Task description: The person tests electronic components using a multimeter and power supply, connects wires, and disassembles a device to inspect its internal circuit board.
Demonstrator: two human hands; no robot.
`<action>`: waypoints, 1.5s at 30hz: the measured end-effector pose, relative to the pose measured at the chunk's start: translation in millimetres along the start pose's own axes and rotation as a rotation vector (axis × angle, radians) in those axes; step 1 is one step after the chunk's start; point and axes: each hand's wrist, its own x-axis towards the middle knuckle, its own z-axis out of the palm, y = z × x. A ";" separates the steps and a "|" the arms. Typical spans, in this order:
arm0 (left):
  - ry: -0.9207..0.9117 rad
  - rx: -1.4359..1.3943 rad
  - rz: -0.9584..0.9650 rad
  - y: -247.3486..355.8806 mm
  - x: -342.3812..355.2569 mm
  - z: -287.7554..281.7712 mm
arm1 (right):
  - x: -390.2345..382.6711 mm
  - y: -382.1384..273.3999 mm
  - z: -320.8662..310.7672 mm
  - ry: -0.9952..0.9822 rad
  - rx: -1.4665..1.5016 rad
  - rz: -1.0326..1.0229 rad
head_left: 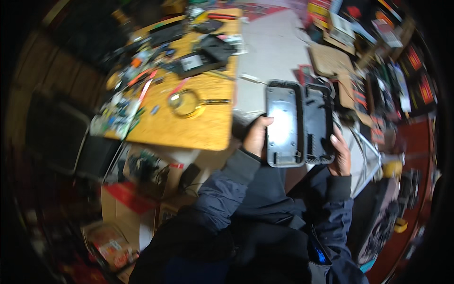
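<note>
In front of my body I hold a dark plastic case in two shallow halves, side by side with their hollow insides facing up. My left hand point(256, 137) grips the outer edge of the left half point(283, 149), thumb over the rim. Bright glare covers the middle of that half. Around the outer edge of the right half point(319, 116) my right hand point(341, 154) is closed, with fingertips at its side. Small posts and ribs show inside both. Whether a hinge joins the halves, I cannot tell. The fingers beneath are hidden.
Left of me stands a yellow wooden table point(208, 132) with a magnifying glass point(185, 102), a black box point(201, 64) and scattered small parts. Below it is an open cardboard box point(125, 208). Cluttered tools and boxes line the right, near a metal frame point(366, 142).
</note>
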 end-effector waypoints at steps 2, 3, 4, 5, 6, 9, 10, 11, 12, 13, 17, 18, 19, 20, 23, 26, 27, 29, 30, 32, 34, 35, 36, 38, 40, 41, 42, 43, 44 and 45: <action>-0.119 -0.074 0.026 10.2 -19.6 7.8 | 10.9 6.9 11.9 -0.060 0.008 -0.019; -0.094 -0.046 0.094 16.2 -31.4 10.4 | 14.7 11.0 18.5 -0.075 0.026 -0.013; -0.129 -0.028 0.189 26.2 -43.9 11.2 | 21.8 19.0 27.7 -0.098 0.059 -0.009; -0.090 -0.039 0.247 29.7 -55.2 15.0 | 22.8 19.8 32.9 -0.206 0.097 -0.002; -0.068 -0.004 0.302 36.1 -67.3 15.8 | 25.4 21.2 39.0 -0.245 0.075 0.008; 0.153 -0.023 0.439 55.5 -106.1 4.3 | 28.0 30.1 58.1 -0.278 0.040 -0.004; 0.129 -0.015 0.501 60.1 -123.3 -1.6 | 27.9 30.9 62.7 -0.322 0.074 0.014; 0.157 -0.013 0.579 66.0 -138.2 -10.3 | 29.0 33.9 69.5 -0.292 0.030 0.027; 0.144 0.009 0.689 69.3 -150.9 -17.5 | 30.9 34.4 74.7 -0.363 0.064 0.031; 0.221 -0.032 0.722 71.3 -161.2 -24.8 | 30.8 38.1 81.4 -0.303 0.076 0.012; 0.517 -0.079 0.833 71.0 -182.2 -51.3 | 33.5 42.9 102.6 -0.274 0.073 0.060; 0.534 -0.101 0.861 67.2 -181.9 -54.7 | 33.5 41.9 106.2 -0.259 0.036 0.059; 0.580 -0.132 0.892 64.4 -178.2 -58.2 | 34.0 42.3 110.3 -0.287 0.035 0.060; 0.644 -0.168 0.914 61.4 -173.5 -60.3 | 34.5 40.9 113.5 -0.359 0.076 0.056; 0.629 -0.224 0.950 56.7 -158.5 -62.2 | 33.7 39.7 121.2 -0.279 0.006 0.067; 0.621 -0.265 0.917 59.9 -146.5 -61.6 | 33.1 38.7 126.5 -0.261 0.026 0.053; 0.627 -0.260 0.907 61.7 -144.5 -61.1 | 32.7 38.3 127.7 -0.232 0.017 0.051; 0.608 -0.226 0.881 64.5 -145.3 -62.0 | 32.6 38.2 130.1 -0.231 0.032 0.054; 0.581 -0.198 0.866 65.3 -148.6 -63.1 | 32.5 38.2 130.9 -0.235 0.024 0.052; 0.624 -0.122 0.828 63.3 -158.7 -65.6 | 32.2 38.3 132.6 -0.246 0.020 0.045; 0.759 -0.028 0.773 59.6 -170.5 -68.9 | 32.7 39.8 135.6 -0.300 0.064 0.033; 0.775 0.047 0.805 57.9 -175.3 -69.8 | 32.9 40.4 137.0 -0.279 0.060 0.036; 0.775 0.069 0.784 57.5 -179.1 -70.8 | 33.1 40.9 138.7 -0.247 0.025 0.037; 0.800 0.116 0.733 58.6 -183.6 -71.1 | 33.7 42.0 142.5 -0.261 0.033 0.051; 0.695 0.092 0.802 59.6 -179.0 -68.1 | 34.2 42.6 146.0 -0.287 0.037 0.065; 0.682 0.079 0.792 60.6 -175.7 -66.1 | 34.7 42.7 147.4 -0.298 0.039 0.072; 0.647 0.073 0.797 61.3 -173.2 -64.1 | 35.4 42.5 148.5 -0.290 0.032 0.075; 0.639 0.078 0.800 62.1 -171.9 -62.4 | 36.2 42.5 149.5 -0.281 0.025 0.076; 0.660 0.080 0.786 62.5 -171.5 -60.7 | 37.0 42.3 150.0 -0.310 0.056 0.082; 0.668 0.088 0.784 63.1 -172.4 -59.3 | 38.0 41.8 150.2 -0.296 0.049 0.086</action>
